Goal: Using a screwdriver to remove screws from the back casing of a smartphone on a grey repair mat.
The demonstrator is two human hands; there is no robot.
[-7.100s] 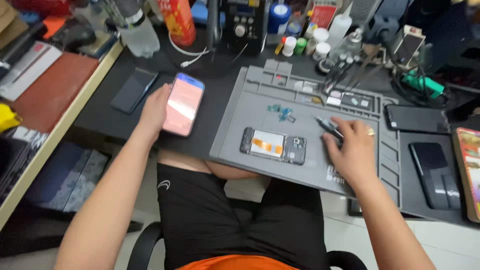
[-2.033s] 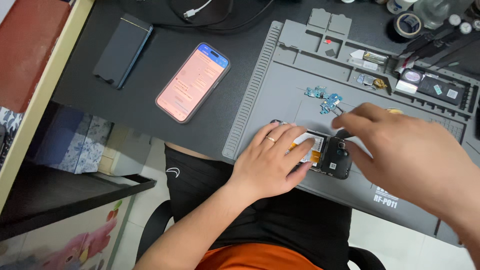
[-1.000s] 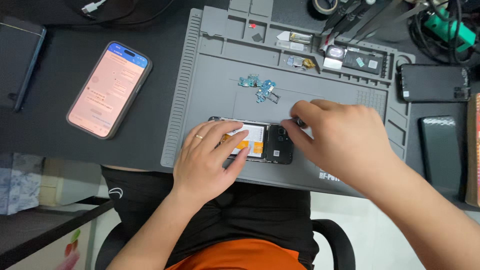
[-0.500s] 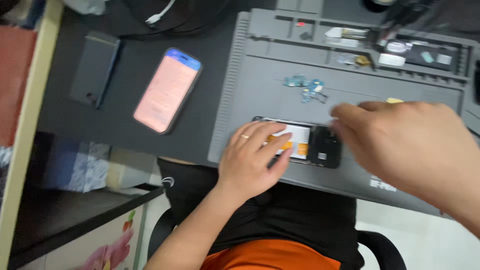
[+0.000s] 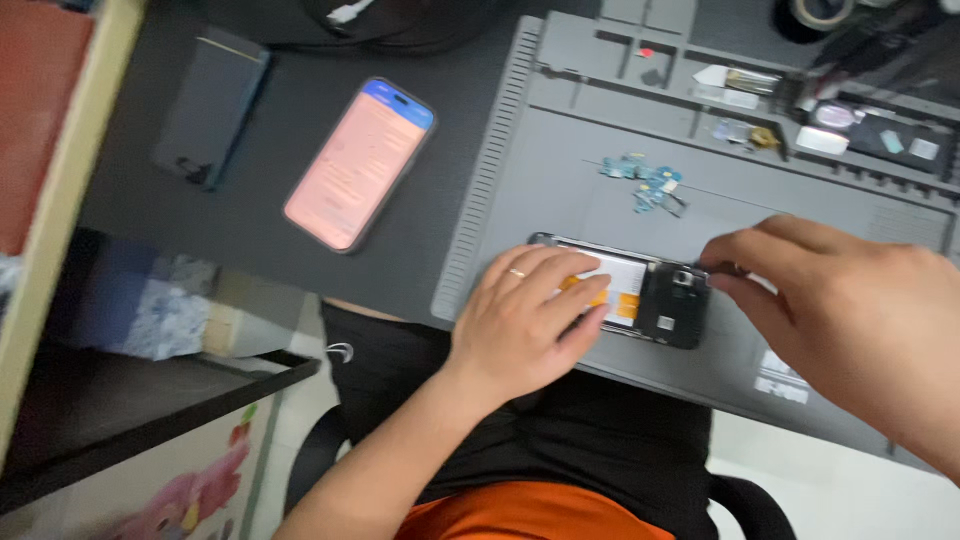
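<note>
At the far left of the desk, a dark phone (image 5: 210, 108) lies face down on the black surface, and just to its right a lit smartphone (image 5: 360, 163) with a pinkish screen rests at a slant, well apart from the work. Half a second ago both sat nearer the upper left of the view (the camera has swung, not the phones). Right of them begins the grey repair mat (image 5: 560, 170), its ribbed edge running down toward the person's lap.

On the mat's near part lies the opened phone (image 5: 640, 295), back cover off, with an orange and white panel showing and a dark camera end to the right. The left hand (image 5: 520, 325) lies flat on its left half, fingers (image 5: 570, 285) spread and pressing down on it rather than curled round it, a ring on one; its pose is much as it was half a second before. Above the phone, a small cluster of blue flex parts (image 5: 645, 185) sits loose on the mat.

The right hand (image 5: 850, 295) comes in from the right, thumb and forefinger pinched close at the phone's upper right corner. Whether they grip a thin tool there cannot be told through the blur. A moment earlier this hand covered more of that end.
</note>
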